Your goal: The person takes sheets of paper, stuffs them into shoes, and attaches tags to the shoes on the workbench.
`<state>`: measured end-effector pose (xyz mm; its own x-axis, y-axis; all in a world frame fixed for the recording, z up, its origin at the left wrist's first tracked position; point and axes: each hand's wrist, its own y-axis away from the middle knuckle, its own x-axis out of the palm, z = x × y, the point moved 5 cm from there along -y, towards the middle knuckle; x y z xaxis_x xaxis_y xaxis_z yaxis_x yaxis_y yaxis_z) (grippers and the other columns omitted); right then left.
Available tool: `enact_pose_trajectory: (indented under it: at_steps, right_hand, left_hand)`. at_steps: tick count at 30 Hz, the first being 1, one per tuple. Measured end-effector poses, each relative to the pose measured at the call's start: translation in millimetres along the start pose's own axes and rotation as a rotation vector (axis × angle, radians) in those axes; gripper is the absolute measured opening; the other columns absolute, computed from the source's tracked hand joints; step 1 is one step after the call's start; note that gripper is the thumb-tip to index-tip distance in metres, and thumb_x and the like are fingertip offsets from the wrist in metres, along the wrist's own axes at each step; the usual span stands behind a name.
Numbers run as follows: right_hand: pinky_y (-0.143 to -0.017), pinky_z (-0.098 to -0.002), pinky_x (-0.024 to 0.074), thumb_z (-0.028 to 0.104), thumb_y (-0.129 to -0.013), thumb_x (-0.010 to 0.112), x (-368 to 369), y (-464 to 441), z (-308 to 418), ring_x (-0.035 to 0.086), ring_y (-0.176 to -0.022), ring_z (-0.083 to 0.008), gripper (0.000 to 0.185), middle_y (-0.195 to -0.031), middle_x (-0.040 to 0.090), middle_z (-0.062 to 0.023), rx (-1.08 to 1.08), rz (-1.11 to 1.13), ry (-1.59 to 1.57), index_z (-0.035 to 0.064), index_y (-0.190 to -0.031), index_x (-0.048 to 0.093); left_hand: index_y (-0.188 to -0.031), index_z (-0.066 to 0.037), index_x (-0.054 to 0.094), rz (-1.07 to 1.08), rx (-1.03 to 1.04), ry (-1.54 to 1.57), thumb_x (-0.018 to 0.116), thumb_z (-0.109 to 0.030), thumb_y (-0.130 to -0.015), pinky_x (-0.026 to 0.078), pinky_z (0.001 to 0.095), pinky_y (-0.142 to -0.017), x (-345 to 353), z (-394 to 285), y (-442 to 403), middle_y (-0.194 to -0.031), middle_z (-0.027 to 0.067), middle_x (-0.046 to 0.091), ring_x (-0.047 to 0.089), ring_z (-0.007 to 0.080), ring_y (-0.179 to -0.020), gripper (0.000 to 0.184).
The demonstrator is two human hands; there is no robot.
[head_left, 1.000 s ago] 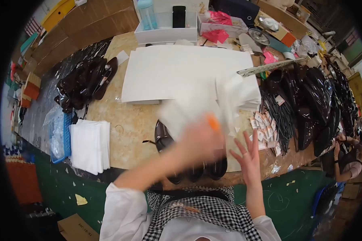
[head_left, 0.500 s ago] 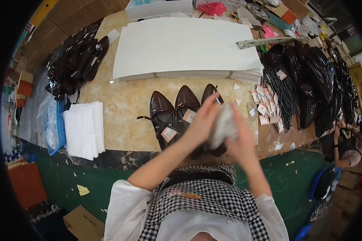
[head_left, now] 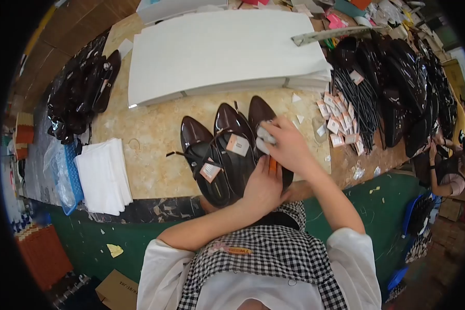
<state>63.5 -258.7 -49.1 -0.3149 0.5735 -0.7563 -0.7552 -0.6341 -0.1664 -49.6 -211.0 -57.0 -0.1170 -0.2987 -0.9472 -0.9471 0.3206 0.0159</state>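
Note:
Three glossy dark brown pointed shoes stand side by side at the table's front edge, toes away from me: a left shoe point(head_left: 196, 133), a middle shoe point(head_left: 228, 120) and a right shoe point(head_left: 261, 107). My right hand point(head_left: 292, 149) is closed on a greyish-white crumpled paper wad point(head_left: 265, 138), at the opening of the right shoe behind its toe. My left hand point(head_left: 265, 187) grips the rear part of that same shoe, much of which it hides. Something orange shows by its fingers. Price-type tags point(head_left: 237, 145) on thin black straps lie over the other two shoes.
A broad stack of white sheets point(head_left: 222, 51) lies behind the shoes, with a metal ruler point(head_left: 341, 35) on its right. White cloth-like sheets point(head_left: 103, 175) and a blue basket point(head_left: 71, 178) are left. More shoes point(head_left: 405, 93), black straps point(head_left: 357, 101) and a co-worker's arm point(head_left: 433, 168) are right.
Both hands were raised together around the wad above the right shoe. Now they are apart: the right has lowered the wad to the shoe, and the left has come down onto its rear.

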Motion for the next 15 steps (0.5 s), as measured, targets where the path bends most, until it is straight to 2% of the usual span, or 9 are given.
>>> enact_pose_trajectory:
  at_steps: [1,6,8,9,10,11,12,13,15]
  right_hand:
    - [-0.083,-0.041,0.0507,0.017,-0.079,0.078,-11,3,-10,0.061,-0.097,-0.0366,0.051,-0.104,0.059,-0.0179,0.018,0.015,-0.269,0.0012,-0.125,0.064]
    - [-0.075,-0.0381,0.051,0.017,-0.082,0.077,8,-28,-30,0.062,-0.087,-0.031,0.055,-0.096,0.059,-0.0167,0.211,0.005,0.076,0.0036,-0.132,0.06]
    - [-0.072,-0.0364,0.051,0.016,-0.082,0.077,-10,-32,-33,0.061,-0.082,-0.0284,0.054,-0.093,0.059,-0.0145,0.181,0.123,0.07,0.0046,-0.131,0.061]
    - [-0.068,-0.034,0.0504,0.014,-0.084,0.075,-30,-39,-31,0.062,-0.076,-0.0233,0.045,-0.087,0.062,-0.0119,0.097,0.217,-0.072,0.0051,-0.127,0.065]
    - [-0.067,-0.0334,0.0504,0.013,-0.086,0.074,-57,-53,-28,0.062,-0.076,-0.0214,0.041,-0.087,0.063,-0.0116,0.104,0.149,-0.08,0.0048,-0.125,0.066]
    - [-0.067,-0.0327,0.0504,0.012,-0.087,0.073,-82,-68,-23,0.063,-0.076,-0.0195,0.037,-0.087,0.065,-0.0114,0.108,0.087,-0.095,0.0044,-0.123,0.067]
    - [-0.066,-0.032,0.0503,0.011,-0.088,0.072,-102,-85,-18,0.063,-0.076,-0.0176,0.034,-0.086,0.066,-0.0112,0.107,0.025,-0.118,0.004,-0.121,0.069]
    - [-0.066,-0.0321,0.0516,0.012,-0.089,0.071,-119,-109,-14,0.065,-0.074,-0.0208,0.029,-0.087,0.068,-0.0125,0.092,-0.032,-0.061,0.0036,-0.116,0.07]
    - [-0.072,-0.0332,0.0539,0.012,-0.09,0.069,-134,-163,-16,0.069,-0.078,-0.0258,0.025,-0.092,0.071,-0.0141,0.02,-0.122,0.001,0.0035,-0.113,0.071]
  left_hand:
    - [-0.12,0.016,0.06,-0.021,0.018,-0.021,0.063,-0.054,-0.087,0.03,0.0465,-0.116,-1,1,1,-0.118,0.033,0.062,0.053,0.0426,-0.124,0.078]
    - [-0.123,0.017,0.057,-0.03,0.045,-0.017,0.058,-0.062,-0.087,0.03,0.0455,-0.116,-3,7,-5,-0.124,0.0352,0.059,0.05,0.0439,-0.129,0.087]
    - [-0.118,0.007,0.065,0.141,0.145,0.046,0.058,-0.063,-0.086,0.035,0.0449,-0.113,-32,30,-17,-0.127,0.024,0.06,0.053,0.0406,-0.123,0.077]
    - [-0.115,-0.002,0.069,-0.034,0.16,-0.027,0.058,-0.063,-0.085,0.039,0.0462,-0.11,-72,51,-24,-0.126,0.0174,0.062,0.054,0.036,-0.122,0.069]
    - [-0.12,-0.007,0.067,0.075,-0.069,0.142,0.065,-0.054,-0.084,0.04,0.0485,-0.108,-123,86,-41,-0.13,0.0157,0.061,0.053,0.0344,-0.124,0.059]
    - [-0.133,-0.008,0.06,-0.205,-0.233,0.169,0.073,-0.042,-0.081,0.039,0.0493,-0.109,-142,143,-49,-0.138,0.0173,0.056,0.052,0.0362,-0.125,0.063]
    - [-0.143,-0.01,0.05,-0.585,-0.209,0.013,0.079,-0.034,-0.076,0.036,0.0485,-0.112,-164,208,-47,-0.145,0.0192,0.05,0.048,0.0404,-0.13,0.077]
    - [-0.148,-0.011,0.044,-0.625,-0.46,-0.174,0.076,-0.039,-0.08,0.032,0.0487,-0.115,-175,284,-46,-0.151,0.0202,0.044,0.042,0.0405,-0.137,0.08]
    - [-0.146,-0.009,0.046,-0.781,-0.839,-0.185,0.07,-0.051,-0.084,0.036,0.0499,-0.11,-176,392,-22,-0.146,0.0252,0.046,0.044,0.0435,-0.135,0.079]
